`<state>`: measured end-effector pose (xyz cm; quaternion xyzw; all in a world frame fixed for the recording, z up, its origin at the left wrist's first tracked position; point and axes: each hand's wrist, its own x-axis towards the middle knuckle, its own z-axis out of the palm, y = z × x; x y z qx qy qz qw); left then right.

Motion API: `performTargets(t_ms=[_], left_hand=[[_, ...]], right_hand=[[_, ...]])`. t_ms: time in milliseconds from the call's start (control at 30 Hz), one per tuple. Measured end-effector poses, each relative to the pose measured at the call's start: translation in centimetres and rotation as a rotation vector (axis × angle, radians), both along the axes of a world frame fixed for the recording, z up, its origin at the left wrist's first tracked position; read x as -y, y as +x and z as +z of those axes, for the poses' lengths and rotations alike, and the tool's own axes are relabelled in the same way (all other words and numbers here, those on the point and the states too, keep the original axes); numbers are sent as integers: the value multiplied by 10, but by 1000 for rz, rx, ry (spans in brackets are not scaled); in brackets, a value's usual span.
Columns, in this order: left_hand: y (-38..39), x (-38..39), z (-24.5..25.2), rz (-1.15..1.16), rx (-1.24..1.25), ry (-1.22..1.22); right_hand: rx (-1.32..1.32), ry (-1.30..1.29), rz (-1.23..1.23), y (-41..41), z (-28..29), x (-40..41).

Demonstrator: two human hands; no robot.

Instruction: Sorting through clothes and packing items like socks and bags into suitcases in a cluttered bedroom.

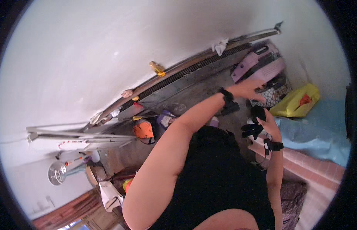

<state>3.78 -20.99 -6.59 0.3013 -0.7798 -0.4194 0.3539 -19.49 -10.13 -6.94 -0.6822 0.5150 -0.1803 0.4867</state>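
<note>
My left hand (247,88) reaches across in front of me with its fingers apart and nothing seen in it; motion blurs it. It is close to a patterned bag (269,96) and the pink suitcase (267,67). Below it, my right hand (271,125) grips a black soft-looking item (257,112), whose exact kind I cannot tell. More black material (251,130) hangs just under that hand. Both wrists wear black straps, the right one carrying a small device (267,146).
A yellow plastic bag (296,102) lies beside a bed with blue (313,143) and pink checked bedding (305,162). Along the wall runs a long ledge (178,67) holding a yellow bottle (157,69). An orange cap (143,129) and a metal rack (80,133) are at left.
</note>
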Motion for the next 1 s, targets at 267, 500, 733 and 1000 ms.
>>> performTargets(t_ms=[267, 500, 733, 1000], left_hand=[[44, -34, 17, -97, 383, -239], [172, -65, -26, 305, 645, -292], [276, -144, -19, 446, 413, 423], [161, -96, 20, 131, 166, 213]], right_hand=[[-29, 31, 24, 73, 58, 46], [-222, -274, 149, 58, 72, 96], [-181, -412, 288, -13, 46, 132], [11, -96, 35, 109, 73, 108]])
